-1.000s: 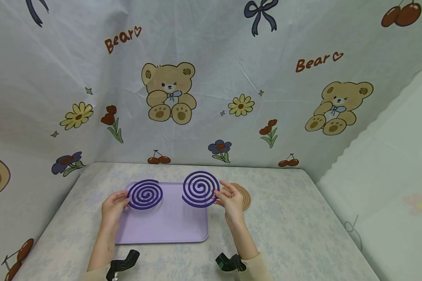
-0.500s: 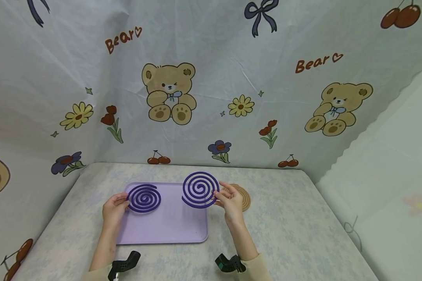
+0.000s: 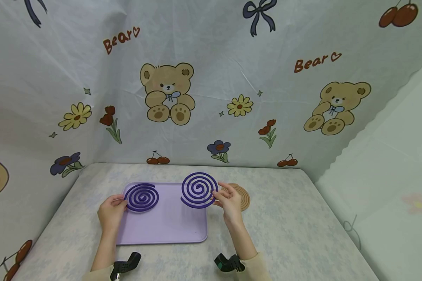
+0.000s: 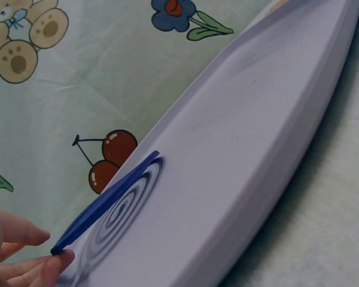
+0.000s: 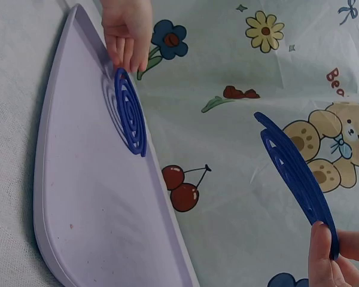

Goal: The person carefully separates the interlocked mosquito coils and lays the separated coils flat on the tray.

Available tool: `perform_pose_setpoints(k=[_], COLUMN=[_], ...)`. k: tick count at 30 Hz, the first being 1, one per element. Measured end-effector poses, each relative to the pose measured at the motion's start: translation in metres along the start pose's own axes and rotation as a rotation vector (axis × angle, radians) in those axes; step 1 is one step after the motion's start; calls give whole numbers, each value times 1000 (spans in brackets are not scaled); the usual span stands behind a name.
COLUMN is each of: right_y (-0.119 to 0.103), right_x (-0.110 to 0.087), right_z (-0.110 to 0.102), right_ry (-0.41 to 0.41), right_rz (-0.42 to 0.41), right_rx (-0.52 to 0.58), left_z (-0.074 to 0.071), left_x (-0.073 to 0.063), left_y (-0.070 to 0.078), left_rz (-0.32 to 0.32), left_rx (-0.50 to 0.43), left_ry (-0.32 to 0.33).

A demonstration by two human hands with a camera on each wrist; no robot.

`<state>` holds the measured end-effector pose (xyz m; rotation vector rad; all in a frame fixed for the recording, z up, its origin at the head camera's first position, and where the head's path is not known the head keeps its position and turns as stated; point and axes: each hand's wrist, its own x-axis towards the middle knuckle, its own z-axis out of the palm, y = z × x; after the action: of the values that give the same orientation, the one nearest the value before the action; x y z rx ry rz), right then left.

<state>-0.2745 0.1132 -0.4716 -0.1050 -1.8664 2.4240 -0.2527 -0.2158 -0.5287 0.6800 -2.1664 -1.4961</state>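
My left hand [image 3: 110,214] pinches the left edge of a dark blue-purple mosquito coil [image 3: 143,198]. That coil is tilted just above the far left part of the lilac tray [image 3: 165,227], and its shadow shows beneath it in the left wrist view. Higher up, over the tray's far right corner, a second mosquito coil [image 3: 198,188] stands nearly upright between the thumb and fingers of my right hand [image 3: 231,203]. Seen from the right wrist, this coil [image 5: 299,173] is almost edge-on and well apart from the tray.
Behind my right hand, a tan ringed disc [image 3: 245,198] lies on the pale mottled table [image 3: 285,222], partly hidden. A bear-print cloth [image 3: 211,78] hangs along the table's back edge. Black wrist mounts [image 3: 124,265] sit on both forearms.
The left coil has come down a little towards the tray and tilted flatter, shifting slightly left with my left hand. My right hand and its coil have hardly moved.
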Motion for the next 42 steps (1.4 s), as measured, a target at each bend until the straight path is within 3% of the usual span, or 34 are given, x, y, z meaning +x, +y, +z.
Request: perform_pose_setpoints(k=[6,15,22,32,42], right_y=[1,5,11,23,39], right_x=[1,-2,-6,0,11], right_z=[2,5,17,32,44], right_ry=[-3,-11,-33,-4,2], right_rz=[11,2,50,36,45], right_rx=[2,8,4,2,2], left_z=[-3,-4,-4,-2,-5], left_x=[0,2,3,0,1], left_y=[2,3,7,19,23], left_rz=[40,39,25,52,59], left_rx=[156,125,25,-240,-244], left_ry=[6,-9,-50,-73,-74])
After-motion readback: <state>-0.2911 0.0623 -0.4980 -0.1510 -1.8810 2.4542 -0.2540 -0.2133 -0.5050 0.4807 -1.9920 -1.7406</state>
